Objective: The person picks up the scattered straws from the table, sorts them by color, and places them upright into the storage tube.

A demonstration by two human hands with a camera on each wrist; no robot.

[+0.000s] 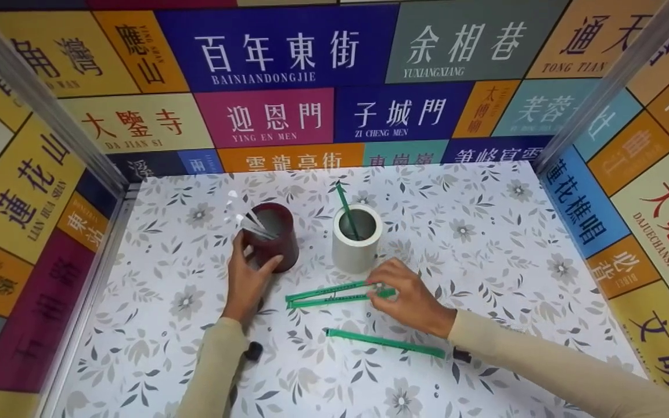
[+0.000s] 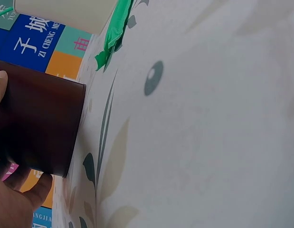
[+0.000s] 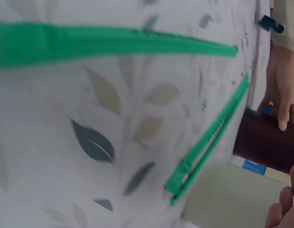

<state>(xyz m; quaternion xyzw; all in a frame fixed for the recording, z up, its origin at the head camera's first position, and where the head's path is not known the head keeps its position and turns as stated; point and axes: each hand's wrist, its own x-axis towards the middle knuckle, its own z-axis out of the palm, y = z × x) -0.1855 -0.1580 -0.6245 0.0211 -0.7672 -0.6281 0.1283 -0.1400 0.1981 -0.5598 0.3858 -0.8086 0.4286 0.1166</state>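
My left hand (image 1: 247, 284) grips a dark red cylindrical cup (image 1: 285, 247), thumb on the near side and fingers round its left. Several thin white sticks (image 1: 261, 225) lean out of that cup to the left. My right hand (image 1: 407, 299), fingers bent, hovers over the right ends of two slim green packets (image 1: 326, 292) with small dark print. In the right wrist view these packets (image 3: 208, 137) lie on the table, their ends apart from the fingers. Nearer me lies another green packet (image 1: 384, 342). Beyond the right hand stands a white cup (image 1: 352, 255) holding a green packet (image 1: 344, 200).
A white tabletop (image 1: 154, 360) printed with grey flowers and leaves lies under everything. Panels (image 1: 276, 46) of coloured blocks with Chinese lettering rise behind and on both sides. Metal posts (image 1: 50, 93) stand at the corners.
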